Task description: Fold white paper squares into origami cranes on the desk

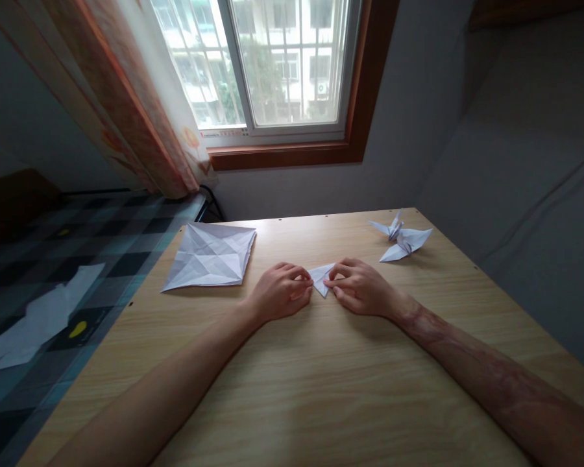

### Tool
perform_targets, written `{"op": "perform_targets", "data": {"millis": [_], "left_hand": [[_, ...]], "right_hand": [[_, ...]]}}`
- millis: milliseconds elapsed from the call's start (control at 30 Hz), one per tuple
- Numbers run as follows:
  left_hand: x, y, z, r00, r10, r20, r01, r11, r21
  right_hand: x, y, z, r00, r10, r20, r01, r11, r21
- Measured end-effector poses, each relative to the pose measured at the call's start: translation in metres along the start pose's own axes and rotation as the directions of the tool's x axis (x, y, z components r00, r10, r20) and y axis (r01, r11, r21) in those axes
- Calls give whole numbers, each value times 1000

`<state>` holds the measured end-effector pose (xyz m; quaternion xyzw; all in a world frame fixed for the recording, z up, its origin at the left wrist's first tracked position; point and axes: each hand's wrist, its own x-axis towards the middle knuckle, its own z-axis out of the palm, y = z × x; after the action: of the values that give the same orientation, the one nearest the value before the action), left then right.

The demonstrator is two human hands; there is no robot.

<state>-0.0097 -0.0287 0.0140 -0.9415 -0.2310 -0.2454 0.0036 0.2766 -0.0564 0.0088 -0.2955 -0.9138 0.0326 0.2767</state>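
Observation:
A small piece of folded white paper lies on the wooden table between my two hands, one point of it facing me. My left hand is closed, its thumb and fingertips pinching the paper's left corner. On the other side, my right hand grips the right part of the paper between thumb and fingers. The fingers of both hands cover parts of the paper's edges, so its full outline is hidden.
Creased white paper sheets lie at the table's back left. Two folded paper cranes sit at the back right. Left of the table, white paper pieces rest on a checked bedspread. A window is behind.

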Motion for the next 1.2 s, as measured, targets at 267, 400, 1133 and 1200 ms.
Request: {"op": "perform_targets", "data": {"millis": [267,400,1133,1200], "left_hand": [[3,6,-1,992,-126,16,126,992,-18],[6,9,-1,982,-188,30,188,982,6],[4,-12,8,964,-265,2,260,942,-211],[4,-11,9,965,-262,12,260,949,-179]], "right_hand": [[-1,4,10,983,131,-126,-110,980,165],[0,7,17,977,161,-137,-144,981,128],[2,1,11,984,156,-85,-149,985,85],[2,0,9,984,153,-87,-144,984,103]]}}
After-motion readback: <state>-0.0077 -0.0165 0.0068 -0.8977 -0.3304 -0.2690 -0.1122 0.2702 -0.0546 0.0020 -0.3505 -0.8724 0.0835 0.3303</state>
